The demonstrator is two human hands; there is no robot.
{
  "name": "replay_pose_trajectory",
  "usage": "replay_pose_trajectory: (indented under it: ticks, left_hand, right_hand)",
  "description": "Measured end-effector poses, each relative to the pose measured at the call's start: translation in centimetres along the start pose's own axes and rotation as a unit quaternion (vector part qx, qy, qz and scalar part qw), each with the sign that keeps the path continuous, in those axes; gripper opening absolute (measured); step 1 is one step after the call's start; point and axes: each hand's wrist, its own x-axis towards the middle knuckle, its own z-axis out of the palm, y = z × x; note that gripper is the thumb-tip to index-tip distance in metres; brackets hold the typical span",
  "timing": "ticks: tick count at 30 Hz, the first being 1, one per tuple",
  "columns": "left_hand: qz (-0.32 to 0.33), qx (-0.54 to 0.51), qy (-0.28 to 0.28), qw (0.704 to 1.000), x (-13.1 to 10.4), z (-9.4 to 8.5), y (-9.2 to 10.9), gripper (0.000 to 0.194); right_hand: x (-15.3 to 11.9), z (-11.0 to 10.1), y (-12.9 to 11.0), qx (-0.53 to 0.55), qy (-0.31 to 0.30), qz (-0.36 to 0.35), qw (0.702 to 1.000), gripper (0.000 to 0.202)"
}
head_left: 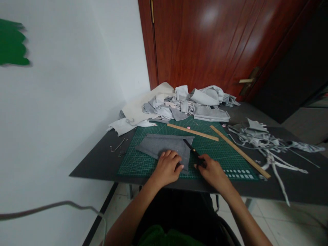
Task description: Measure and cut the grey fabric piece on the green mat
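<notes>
A piece of grey fabric (160,143) lies spread on the green cutting mat (143,171), with its top edge folded over. My left hand (169,166) rests on the lower part of this fabric, palm down, thumb apart from the fingers. At the fabric's right edge, my right hand (208,169) grips black scissors (194,150) by the handles. Their blades point up and left, with the tip over the fabric's upper right corner. Whether the blades are parted I cannot tell.
Two wooden rulers (192,132) (239,152) lie on the mat. Behind it is a heap of grey and white cloth (164,109). Fabric strips (258,136) are piled on the black table (99,157) at right. A white wall (77,85) borders the left.
</notes>
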Motion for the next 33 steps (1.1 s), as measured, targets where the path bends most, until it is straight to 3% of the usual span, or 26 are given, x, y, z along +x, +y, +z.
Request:
replay_pose_trajectory:
  ticks: [5,9,12,17,23,29,33]
  left_hand:
    - [-0.065,0.031,0.022,0.997,0.3,0.7,-0.4,0.039]
    - [-0.119,0.055,0.042,0.990,0.5,1.6,-0.9,0.046]
    - [-0.135,0.064,0.043,0.988,0.5,1.7,-0.8,0.047]
    - [-0.013,0.028,-0.007,1.000,0.1,0.7,-0.1,0.036]
    - [0.094,-0.063,-0.066,0.991,-0.3,0.2,-0.3,0.019]
    - [0.044,-0.116,-0.027,0.992,-0.3,1.0,-0.7,0.032]
    - [0.070,-0.110,-0.068,0.989,-0.4,0.4,-0.4,0.022]
  right_hand:
    - [-1.4,-1.9,-0.7,0.082,-0.041,-0.011,0.996,0.033]
    - [-3.0,-3.2,-1.9,0.179,-0.141,0.058,0.972,0.037]
    - [-3.4,-3.4,-2.4,0.189,-0.177,0.083,0.962,0.038]
    - [-2.1,-2.4,-1.9,0.195,-0.148,0.113,0.963,0.038]
    - [-0.3,-0.6,-0.1,0.214,-0.123,0.103,0.963,0.039]
    - [-0.2,-0.1,0.0,0.215,-0.117,0.094,0.965,0.039]
    - [-0.4,-0.3,-0.7,0.186,-0.113,0.094,0.972,0.037]
